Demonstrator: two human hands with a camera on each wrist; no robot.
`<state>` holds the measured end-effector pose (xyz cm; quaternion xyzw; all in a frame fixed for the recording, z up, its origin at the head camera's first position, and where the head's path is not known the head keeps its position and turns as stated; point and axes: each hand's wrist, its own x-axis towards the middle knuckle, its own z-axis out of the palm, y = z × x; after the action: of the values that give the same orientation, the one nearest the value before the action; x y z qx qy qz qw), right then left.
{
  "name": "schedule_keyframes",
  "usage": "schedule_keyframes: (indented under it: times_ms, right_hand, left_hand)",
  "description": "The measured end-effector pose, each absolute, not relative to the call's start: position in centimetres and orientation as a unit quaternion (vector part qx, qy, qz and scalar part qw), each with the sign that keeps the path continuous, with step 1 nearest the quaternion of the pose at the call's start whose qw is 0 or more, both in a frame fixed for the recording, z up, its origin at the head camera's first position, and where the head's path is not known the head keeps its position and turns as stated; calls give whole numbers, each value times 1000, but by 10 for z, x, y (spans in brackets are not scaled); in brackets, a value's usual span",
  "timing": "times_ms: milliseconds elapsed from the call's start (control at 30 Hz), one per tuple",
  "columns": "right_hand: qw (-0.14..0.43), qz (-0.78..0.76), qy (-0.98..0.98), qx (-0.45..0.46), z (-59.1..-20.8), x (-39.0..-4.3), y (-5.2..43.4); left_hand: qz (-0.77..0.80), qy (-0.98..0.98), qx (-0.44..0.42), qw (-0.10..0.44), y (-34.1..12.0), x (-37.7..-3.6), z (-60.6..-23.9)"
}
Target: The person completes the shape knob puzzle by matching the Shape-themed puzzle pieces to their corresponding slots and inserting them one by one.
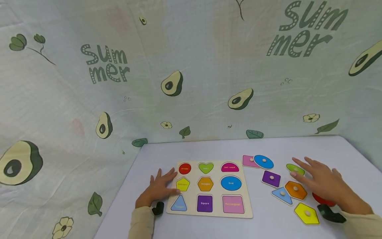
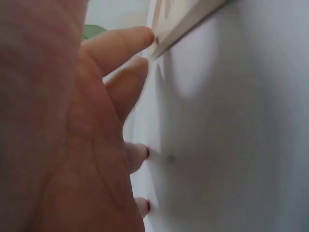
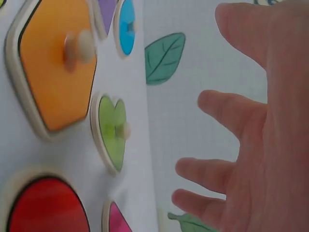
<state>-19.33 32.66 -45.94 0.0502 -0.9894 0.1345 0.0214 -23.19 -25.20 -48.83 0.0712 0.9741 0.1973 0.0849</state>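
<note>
Left hand (image 1: 159,187): lay flat, fingers spread, touching left edge of board (image 1: 215,212).
Right hand (image 1: 323,182): hovered wide open, empty, over green heart (image 1: 293,168), near hexagon (image 1: 296,190).

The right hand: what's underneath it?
Under the right hand part of a red piece shows on the white table, and the green heart piece lies under the fingers. The hand covers the rest of both.

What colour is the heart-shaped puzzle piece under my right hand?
Green heart-shaped wooden puzzle piece, clearest in right wrist view.
</note>
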Motion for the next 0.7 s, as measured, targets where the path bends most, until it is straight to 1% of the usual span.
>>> schedule_keyframes:
  times_ms: [233, 400, 533, 700]
  right_hand:
    - [-1, 186, -980, 67, -458, -193, 318]
    - [0, 236, -970, 64, -455, -190, 316]
    - [2, 247, -967, 68, -456, -183, 314]
    - [9, 266, -961, 76, -459, -174, 306]
  left_hand:
    - [185, 974, 90, 93, -257, -232, -493]
    - [183, 974, 100, 86, -258, -235, -491]
    - [187, 973, 101, 92, -258, -235, -493]
    - [190, 972, 109, 85, -256, -233, -498]
